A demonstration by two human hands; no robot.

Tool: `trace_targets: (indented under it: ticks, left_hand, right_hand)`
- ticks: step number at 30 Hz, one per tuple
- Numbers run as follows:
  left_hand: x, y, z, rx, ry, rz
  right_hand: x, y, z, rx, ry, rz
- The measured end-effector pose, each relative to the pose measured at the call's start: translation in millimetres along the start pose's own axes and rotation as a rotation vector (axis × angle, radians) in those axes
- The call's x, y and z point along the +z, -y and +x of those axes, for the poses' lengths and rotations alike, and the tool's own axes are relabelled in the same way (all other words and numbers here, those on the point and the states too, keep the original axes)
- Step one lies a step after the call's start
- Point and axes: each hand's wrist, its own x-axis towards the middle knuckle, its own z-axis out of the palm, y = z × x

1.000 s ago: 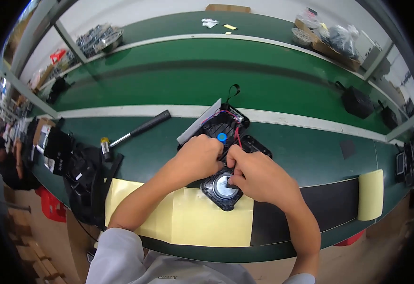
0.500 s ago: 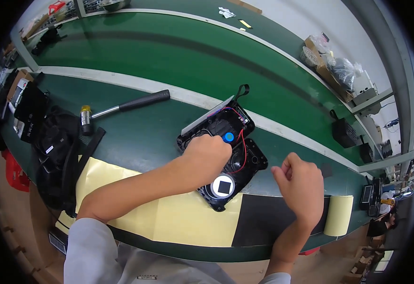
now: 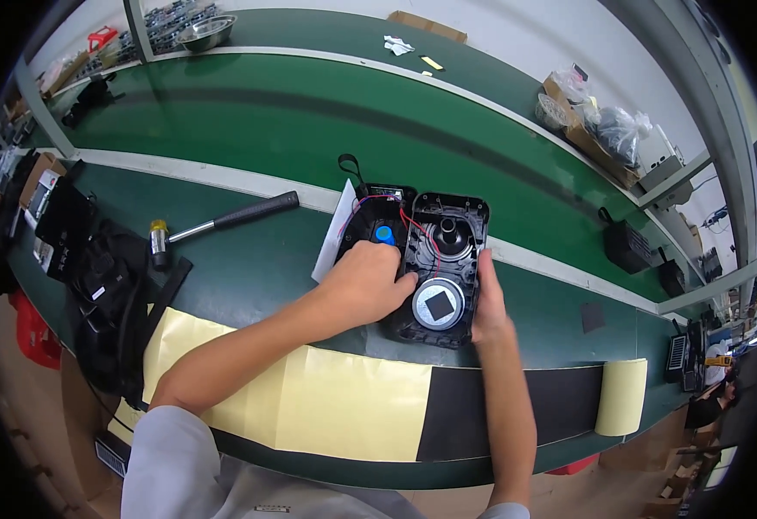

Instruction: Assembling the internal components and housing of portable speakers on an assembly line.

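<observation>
Though curled into a loose fist, with thumb out toward three o'clock and fingertips hidden, no telling the contents, if any, of the left hand (image 3: pixel 363 284). Note the right hand (image 3: pixel 491 304) laid upright along the outer wall at three o'clock of the black driver-bearing housing half (image 3: pixel 437 334), apparently touching; with most fingers hidden, cannot tell a pinch from a mere press. Find this half between both hands on the green workbench (image 3: pixel 240 277), just off centre toward three o'clock, with the black back shell (image 3: pixel 357 227) beside it at nine. Judge both as stiff moulded plastic, light at the rims, smooth enough to slip under dry fingers. Expect most weight toward six o'clock, at the silver-backed loudspeaker driver (image 3: pixel 420 304) with a dark square pad (image 3: pixel 440 305) on it. Treat the thin red wires (image 3: pixel 411 222) between halves as the fragile part, likely to tear if pulled: better to move both pieces together. Take hold by the long side walls, at three and nine o'clock, well away from the wires, the blue round part (image 3: pixel 384 233) at twelve o'clock of the left hand, and the circuit board (image 3: pixel 389 192) beyond. Farther out: a white panel (image 3: pixel 335 232) at the back shell's nine o'clock; a black strap loop (image 3: pixel 359 173) at its eleven, poor for lifting; toward seven, yellow backing paper (image 3: pixel 352 406); toward ten, a double-faced mallet (image 3: pixel 257 210).
</observation>
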Motion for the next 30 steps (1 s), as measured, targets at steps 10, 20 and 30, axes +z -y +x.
trace_targets:
  ticks: [10,20,30]
  left_hand:
    - [-44,-11,-19,0.150,-0.282,0.221]
    - [-61,18,-4,-0.131,-0.272,0.365]
    - [-41,-5,-19,0.120,-0.166,0.174]
  right_hand:
    - [14,33,4,0.009,-0.015,0.170]
    - [10,59,-10,-0.123,-0.066,0.086]
    - [35,79,-37,-0.261,-0.276,-0.130]
